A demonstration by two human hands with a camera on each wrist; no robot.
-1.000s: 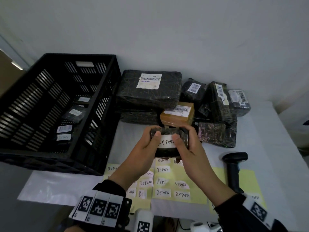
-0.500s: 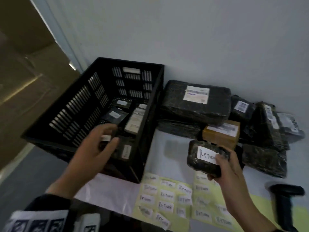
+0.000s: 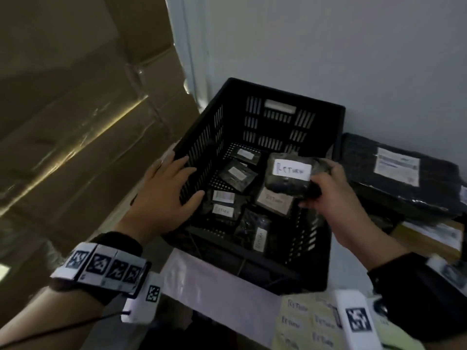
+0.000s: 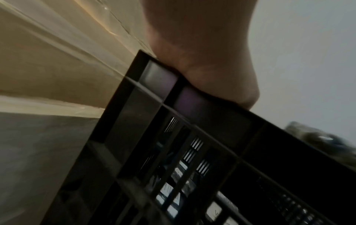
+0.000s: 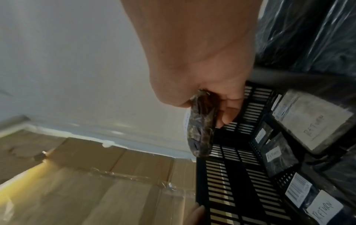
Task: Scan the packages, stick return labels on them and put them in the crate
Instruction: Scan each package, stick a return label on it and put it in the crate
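Cardboard boxes (image 3: 75, 122) stand at far left, beside the table. The left hand (image 3: 166, 190) rests on the left rim of the black crate (image 3: 290, 263), fingers straight and spread, reaching over the slotted wall; the left wrist view shows the palm (image 4: 202, 53) bearing on the rim (image 4: 173, 85). Inside the crate lie several labelled packages (image 3: 223, 203), some marked RETURN. The right hand (image 3: 328, 195) holds a dark wrapped package (image 3: 290, 173) above the crate's right interior, white RETURN label (image 3: 292, 170) facing up. The package projects leftward from the grip: thumb on top at its right end, fingers (image 5: 229, 112) curled beneath, pinching it between them. At right, just outside the crate, a large black parcel (image 3: 399, 183) lies on other parcels. Near right, a yellow label sheet (image 3: 308, 324) lies on the table.
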